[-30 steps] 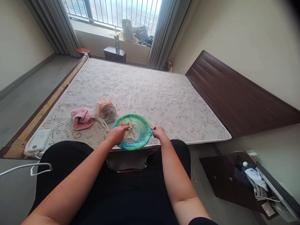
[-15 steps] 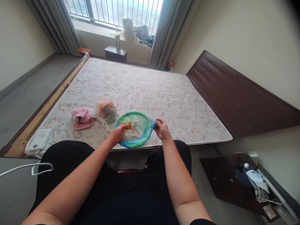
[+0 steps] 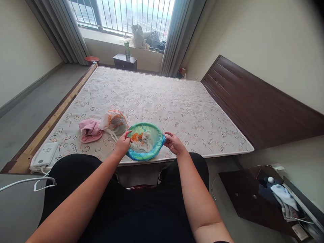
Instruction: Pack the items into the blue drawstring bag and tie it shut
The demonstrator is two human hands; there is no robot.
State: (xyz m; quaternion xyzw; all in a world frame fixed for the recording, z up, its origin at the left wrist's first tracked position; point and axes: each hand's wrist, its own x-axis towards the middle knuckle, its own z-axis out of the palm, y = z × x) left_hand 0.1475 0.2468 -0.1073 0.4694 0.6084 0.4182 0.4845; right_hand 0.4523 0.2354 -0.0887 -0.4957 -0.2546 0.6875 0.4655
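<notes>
A round green bin (image 3: 143,125) stands at the near edge of the mattress, lined with a translucent blue plastic bag (image 3: 160,145) folded over its rim. Crumpled inside it is a white plastic bag (image 3: 147,141) with orange print. My left hand (image 3: 123,143), at the left rim, is closed on the liner's pink drawstring (image 3: 127,133). On the right side, my right hand (image 3: 174,143) pinches the gathered edge of the blue bag. A tied clear bag (image 3: 116,122) with orange print and a pink cloth (image 3: 90,130) lie on the mattress left of the bin.
The letter-printed mattress (image 3: 152,96) spreads out ahead, with a dark headboard (image 3: 255,101) on the right. A white device (image 3: 45,154) with a cable sits at the near left corner. Lower right, a dark nightstand (image 3: 235,184) holds cloths and cables.
My left hand has moved left, from over the bin's inside to its left rim, with the pink drawstring drawn along. My right hand stays at the right rim. The view has shifted slightly.
</notes>
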